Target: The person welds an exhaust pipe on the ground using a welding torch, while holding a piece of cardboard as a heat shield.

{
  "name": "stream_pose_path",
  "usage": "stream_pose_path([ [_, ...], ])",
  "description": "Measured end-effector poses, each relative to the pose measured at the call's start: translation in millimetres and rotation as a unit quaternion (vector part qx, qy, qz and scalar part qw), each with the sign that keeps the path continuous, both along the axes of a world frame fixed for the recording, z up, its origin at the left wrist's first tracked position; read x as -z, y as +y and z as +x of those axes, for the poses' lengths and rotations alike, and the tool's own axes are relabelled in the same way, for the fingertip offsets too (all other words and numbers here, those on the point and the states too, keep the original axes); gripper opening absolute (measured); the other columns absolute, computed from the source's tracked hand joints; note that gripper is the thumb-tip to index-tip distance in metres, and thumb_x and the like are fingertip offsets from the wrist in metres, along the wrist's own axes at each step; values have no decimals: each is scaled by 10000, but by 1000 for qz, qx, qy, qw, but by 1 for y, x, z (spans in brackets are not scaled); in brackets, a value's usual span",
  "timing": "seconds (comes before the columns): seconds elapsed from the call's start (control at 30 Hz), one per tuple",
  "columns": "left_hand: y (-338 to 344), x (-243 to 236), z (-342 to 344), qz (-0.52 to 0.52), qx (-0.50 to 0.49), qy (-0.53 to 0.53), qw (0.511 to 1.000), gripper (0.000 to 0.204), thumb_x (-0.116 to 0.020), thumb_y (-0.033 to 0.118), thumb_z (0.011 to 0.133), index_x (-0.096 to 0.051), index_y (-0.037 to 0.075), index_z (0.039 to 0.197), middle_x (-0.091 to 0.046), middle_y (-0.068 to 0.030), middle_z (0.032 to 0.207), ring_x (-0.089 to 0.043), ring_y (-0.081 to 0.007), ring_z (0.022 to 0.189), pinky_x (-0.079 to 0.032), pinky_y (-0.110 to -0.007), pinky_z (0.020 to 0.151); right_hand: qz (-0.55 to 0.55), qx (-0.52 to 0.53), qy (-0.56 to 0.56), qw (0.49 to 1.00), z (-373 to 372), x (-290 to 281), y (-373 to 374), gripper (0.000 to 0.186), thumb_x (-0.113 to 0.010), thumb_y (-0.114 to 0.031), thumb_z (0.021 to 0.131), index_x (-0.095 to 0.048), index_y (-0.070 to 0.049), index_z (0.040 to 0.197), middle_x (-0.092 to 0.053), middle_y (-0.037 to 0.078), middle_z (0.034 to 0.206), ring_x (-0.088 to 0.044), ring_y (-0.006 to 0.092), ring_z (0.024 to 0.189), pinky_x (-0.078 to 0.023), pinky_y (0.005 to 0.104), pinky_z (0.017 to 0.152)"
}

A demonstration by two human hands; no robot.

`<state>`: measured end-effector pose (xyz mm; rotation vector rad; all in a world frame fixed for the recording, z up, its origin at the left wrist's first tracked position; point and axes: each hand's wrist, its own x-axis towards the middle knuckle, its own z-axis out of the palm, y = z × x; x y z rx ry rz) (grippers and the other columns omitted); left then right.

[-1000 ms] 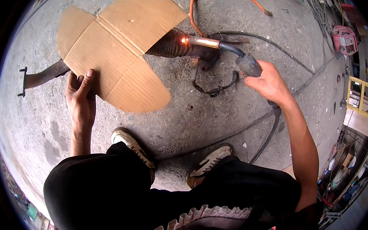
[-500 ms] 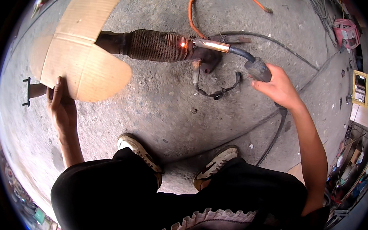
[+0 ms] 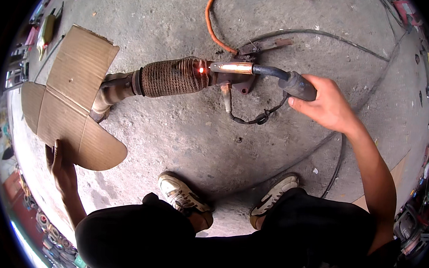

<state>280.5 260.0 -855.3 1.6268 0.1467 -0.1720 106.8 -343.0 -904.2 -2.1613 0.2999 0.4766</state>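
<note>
My right hand [image 3: 324, 104] grips the dark handle of a welding torch [image 3: 235, 67]. The torch's copper-coloured nozzle points left, its tip close to a small red-glowing spot at the right end of the mesh sleeve. That rusty braided sleeve belongs to an exhaust flex pipe [image 3: 171, 77] lying on the concrete floor. With my left hand [image 3: 62, 171] I hold the lower edge of a folded cardboard sheet [image 3: 74, 103], thumb and fingers closed on it. The cardboard covers the pipe's left part. A sensor-like fitting [image 3: 226, 98] with a short black cable sticks out below the pipe's right end.
An orange hose [image 3: 210, 21] curves above the pipe, and a black cable [image 3: 338, 37] runs off to the right. The torch cable [image 3: 339, 166] trails down beside my right shoe [image 3: 277, 194]. My left shoe [image 3: 184, 193] stands on the floor below the pipe. Clutter lines both edges.
The cardboard has shifted down and left in the picture, showing more of the pipe. The glow at the sleeve's end looks smaller and redder. The whole view has turned somewhat.
</note>
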Motion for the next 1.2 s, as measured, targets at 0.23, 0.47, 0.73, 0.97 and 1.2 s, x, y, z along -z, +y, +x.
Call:
stream_pose_path([
  [0.23,-36,-2,19,5,-1,64,998,357,-523,85,984,-458,31,1332,-592,-84,1206,-573,-166,1105,-464,-316,957,-21,-5,41,999,12,2,2,384,-745,-284,794,-650,28,997,-653,182,782,-644,276,721,-494,378,709],
  [0.47,-77,21,-6,-24,-12,89,996,377,-554,93,965,-458,-5,1317,-593,-89,1190,-561,-158,1124,-451,-324,982,-45,27,45,998,6,1,12,388,-753,-299,776,-677,-2,1013,-675,178,784,-679,299,739,-511,371,709],
  [0.73,-101,36,-22,-135,20,117,984,354,-534,81,958,-464,7,1297,-590,-101,1201,-561,-180,1155,-442,-343,1023,-38,25,37,998,14,8,17,349,-748,-293,781,-669,1,952,-628,138,688,-616,227,621,-481,354,630],
  [0.97,-93,56,-47,-172,-88,97,976,406,-527,114,980,-424,-13,1352,-553,-137,1277,-541,-227,1196,-435,-392,1039,-47,32,19,998,8,8,17,329,-748,-284,784,-649,7,900,-591,103,648,-556,167,597,-466,343,618],
  [1.2,-69,63,-57,-131,-174,92,972,455,-504,156,1013,-375,-43,1402,-511,-178,1354,-515,-261,1244,-432,-421,1055,-55,36,27,997,6,5,22,309,-747,-265,793,-635,14,864,-585,68,631,-540,135,593,-448,334,592],
])
